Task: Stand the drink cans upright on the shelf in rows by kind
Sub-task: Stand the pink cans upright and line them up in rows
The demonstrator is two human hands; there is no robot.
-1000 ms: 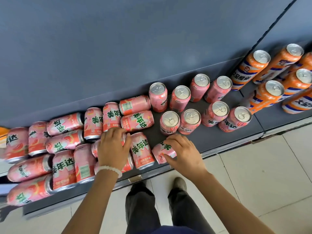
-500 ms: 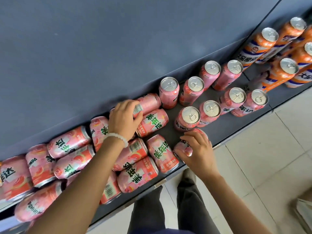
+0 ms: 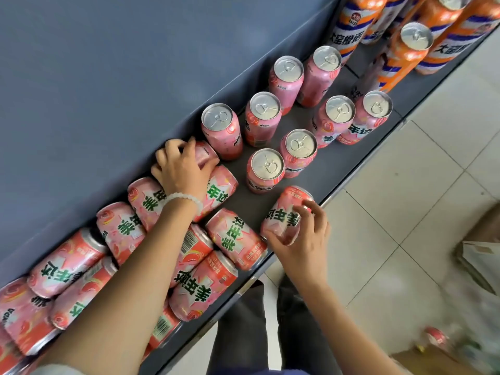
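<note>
Several pink cans stand upright [image 3: 265,169] in two rows on the grey shelf [image 3: 349,158]. Many more pink cans lie on their sides [image 3: 235,239] in a heap to the left. My left hand [image 3: 181,169], with a white bead bracelet, grips a lying pink can [image 3: 205,155] at the back wall, beside the nearest upright can. My right hand [image 3: 303,239] holds a tilted pink can [image 3: 286,212] by its lower end near the shelf's front edge, just in front of the front row.
Tall orange and blue cans [image 3: 408,52] stand upright at the far right of the shelf. The grey back wall [image 3: 108,77] rises behind the cans. Tiled floor [image 3: 405,212] lies to the right, with a cardboard box [image 3: 481,255] and a loose can [image 3: 435,336] on it.
The camera has moved closer and turned. My left hand has slid along the back wall to the lying can beside the upright row. My right hand has lifted its can's far end.
</note>
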